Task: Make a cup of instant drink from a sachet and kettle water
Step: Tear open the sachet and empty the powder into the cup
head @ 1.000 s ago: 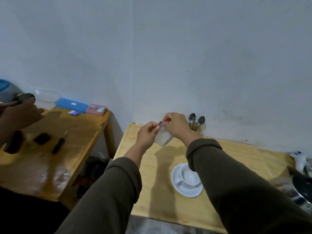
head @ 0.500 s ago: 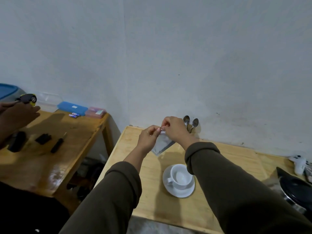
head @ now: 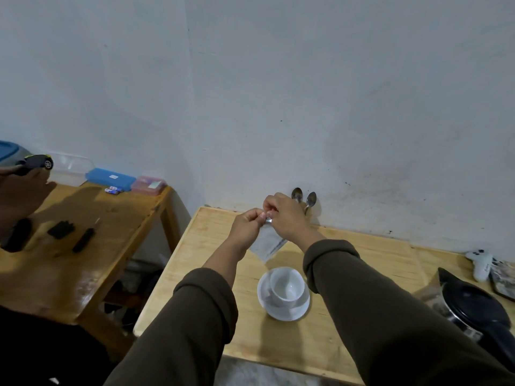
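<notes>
Left hand (head: 246,227): fingers pinched on the top edge of the sachet (head: 267,243). Right hand (head: 284,215): pinched on the same edge, touching the left. Sachet: pale, held in the air between and below both hands, hanging tilted, long axis running down and to the right, lower corner pointing toward the cup (head: 287,286). Cup: white, upright on a saucer (head: 281,309), on the table (head: 206,260). Kettle (head: 473,310): black lid, right edge. Spoons (head: 303,199): two, behind the right hand, by the wall.
</notes>
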A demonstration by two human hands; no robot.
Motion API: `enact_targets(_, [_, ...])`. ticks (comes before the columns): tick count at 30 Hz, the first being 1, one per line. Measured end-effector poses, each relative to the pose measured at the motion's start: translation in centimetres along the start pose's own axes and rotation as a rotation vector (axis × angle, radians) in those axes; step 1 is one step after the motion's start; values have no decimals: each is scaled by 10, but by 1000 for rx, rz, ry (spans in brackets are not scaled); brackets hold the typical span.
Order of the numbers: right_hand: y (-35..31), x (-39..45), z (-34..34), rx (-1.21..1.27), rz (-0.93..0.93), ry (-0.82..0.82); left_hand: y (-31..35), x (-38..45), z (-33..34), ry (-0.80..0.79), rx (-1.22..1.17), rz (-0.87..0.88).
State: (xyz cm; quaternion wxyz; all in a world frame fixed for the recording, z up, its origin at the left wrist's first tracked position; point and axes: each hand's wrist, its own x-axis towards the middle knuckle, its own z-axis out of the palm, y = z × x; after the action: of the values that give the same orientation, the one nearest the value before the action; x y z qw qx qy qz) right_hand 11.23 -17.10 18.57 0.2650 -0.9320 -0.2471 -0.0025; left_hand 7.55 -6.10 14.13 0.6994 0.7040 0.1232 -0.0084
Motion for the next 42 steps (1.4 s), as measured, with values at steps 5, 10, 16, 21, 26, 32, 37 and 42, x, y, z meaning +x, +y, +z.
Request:
enact_targets(5, [3,-2,3,2,-43,-13,1,0,4,34,-12,-71])
enact_targets(10, [12,-5,-1,116,42,0,3,5,10,35,7,-74])
enact_targets(16, [9,-12,-10,125,9,-82,4,16,7,189,-91,-140])
enact_targets(21, [7,-20,-13,180,29,-166,-2,28,-8,277,-149,-162])
enact_targets(26, [13,-29,-19,201,65,-225,-12,36,-15,358,-144,-192])
enact_targets(32, [21,-31,-24,268,144,-220,-19,37,-13,364,-129,-186])
enact_targets(37, [25,-41,-17,449,347,-80,-20,30,-6,243,-161,-121])
enact_targets(42, [36,-49,-10,499,404,34,-25,13,12,57,-227,-106])
